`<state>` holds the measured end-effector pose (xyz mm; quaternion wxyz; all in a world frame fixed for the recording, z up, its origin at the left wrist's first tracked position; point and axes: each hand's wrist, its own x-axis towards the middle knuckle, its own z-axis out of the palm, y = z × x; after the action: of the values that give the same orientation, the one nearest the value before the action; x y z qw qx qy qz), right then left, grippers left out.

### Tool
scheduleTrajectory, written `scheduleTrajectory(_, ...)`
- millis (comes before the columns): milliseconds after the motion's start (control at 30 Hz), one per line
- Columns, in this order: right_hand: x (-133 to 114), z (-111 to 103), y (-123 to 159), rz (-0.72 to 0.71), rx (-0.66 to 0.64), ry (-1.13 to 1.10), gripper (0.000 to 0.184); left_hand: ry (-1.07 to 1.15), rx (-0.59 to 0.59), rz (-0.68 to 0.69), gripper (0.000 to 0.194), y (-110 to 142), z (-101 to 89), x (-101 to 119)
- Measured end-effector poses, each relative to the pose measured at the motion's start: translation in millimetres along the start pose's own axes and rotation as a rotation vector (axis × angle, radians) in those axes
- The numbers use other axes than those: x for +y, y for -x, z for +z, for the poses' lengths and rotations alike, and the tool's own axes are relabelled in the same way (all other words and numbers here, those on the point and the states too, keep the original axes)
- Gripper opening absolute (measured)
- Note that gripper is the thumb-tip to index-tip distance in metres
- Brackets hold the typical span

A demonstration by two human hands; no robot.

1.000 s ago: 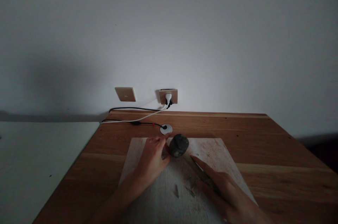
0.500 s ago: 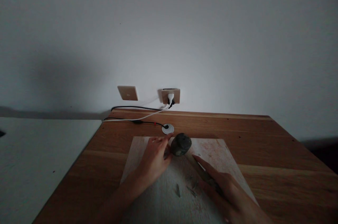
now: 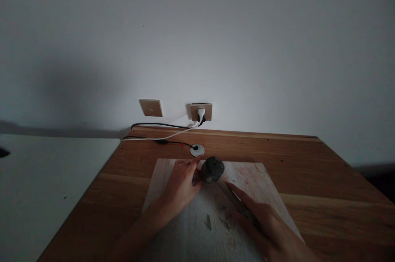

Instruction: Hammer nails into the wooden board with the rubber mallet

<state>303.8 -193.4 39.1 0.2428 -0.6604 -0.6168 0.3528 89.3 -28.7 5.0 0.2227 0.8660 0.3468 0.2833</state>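
A pale cutting board (image 3: 262, 179) lies on the wooden table (image 3: 324, 171). Near its far edge sits a dark round object (image 3: 212, 169), perhaps a fruit or vegetable. My left hand (image 3: 180, 185) rests on the board, and its fingertips grip the object's left side. My right hand (image 3: 262, 221) lies lower right, closed round what looks like a knife (image 3: 226, 196). Its forefinger stretches along the blade, which points up-left toward the dark object. Dim light hides the blade's edge. A few small cut scraps (image 3: 209, 221) lie between my hands.
A white cable grommet (image 3: 196, 150) sits just beyond the board. Black and white cords (image 3: 160, 138) run from it to a wall socket (image 3: 201, 112); a switch plate (image 3: 150, 107) is beside it. A white surface (image 3: 46, 179) adjoins the table's left edge.
The view has drifted slightly, so everything sits a little further right. Both hands and the dark object keep nearly the same places on the board.
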Motion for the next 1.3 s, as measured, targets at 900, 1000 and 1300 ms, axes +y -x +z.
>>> scheduleTrajectory(900,1.7,0.6,-1.6,0.008,-0.027,0.036,0.073,-0.041,0.003,-0.036,0.073,0.2,1.6,1.0)
scheduleTrajectory(1000,1.0,0.9,-1.2,0.006,-0.035,0.027,0.072,-0.036,0.006,-0.041,0.075,0.4,1.5,0.8)
scheduleTrajectory(1300,-6.0,-1.4,-2.4,0.0,-0.055,0.029,0.079,-0.04,0.022,-0.039,0.073,0.9,2.4,0.9)
